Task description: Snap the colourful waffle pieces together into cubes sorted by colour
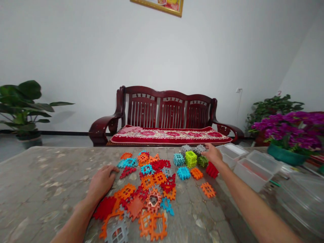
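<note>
Head view: we see left hand (pixel 104 177) resting, fingers loosely parted; plastic pieces (pixel 136 206) scattered to its right. Grey stack (pixel 199 149) sits just beyond right hand (pixel 213 155), whose grip we cannot tell.

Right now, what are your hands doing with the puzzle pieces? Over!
Left hand on the tabletop, beside scattered pieces. Right hand at the right-hand gray stack, grip unclear. Clear box close beside right hand. Over.
</note>
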The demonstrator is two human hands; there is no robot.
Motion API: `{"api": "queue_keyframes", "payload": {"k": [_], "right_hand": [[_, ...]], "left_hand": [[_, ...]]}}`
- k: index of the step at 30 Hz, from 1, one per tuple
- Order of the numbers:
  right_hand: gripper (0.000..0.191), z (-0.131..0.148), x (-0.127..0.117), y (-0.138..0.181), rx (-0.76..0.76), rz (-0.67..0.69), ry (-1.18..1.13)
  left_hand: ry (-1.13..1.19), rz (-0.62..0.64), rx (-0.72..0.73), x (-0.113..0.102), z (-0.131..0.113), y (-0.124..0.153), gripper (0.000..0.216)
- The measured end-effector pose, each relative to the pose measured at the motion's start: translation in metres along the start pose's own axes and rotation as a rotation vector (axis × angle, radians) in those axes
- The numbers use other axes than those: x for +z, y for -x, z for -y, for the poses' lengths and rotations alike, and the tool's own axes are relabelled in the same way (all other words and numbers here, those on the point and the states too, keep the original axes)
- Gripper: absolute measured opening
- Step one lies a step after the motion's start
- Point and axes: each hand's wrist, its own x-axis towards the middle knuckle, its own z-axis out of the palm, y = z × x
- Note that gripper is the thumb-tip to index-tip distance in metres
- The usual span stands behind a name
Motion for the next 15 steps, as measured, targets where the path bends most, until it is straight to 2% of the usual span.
{"api": "queue_keyframes", "payload": {"k": [6, 15], "right_hand": [[0.048, 0.006, 0.01, -0.011, 0.055, 0.037, 0.16], [0.05, 0.006, 0.021, -0.019, 0.068, 0.036, 0.159]], "left_hand": [[-0.002, -0.027, 0.012, 0.001, 0.002, 0.0, 0.035], [0.003, -0.041, -0.008, 0.002, 0.002, 0.001, 0.034]]}}
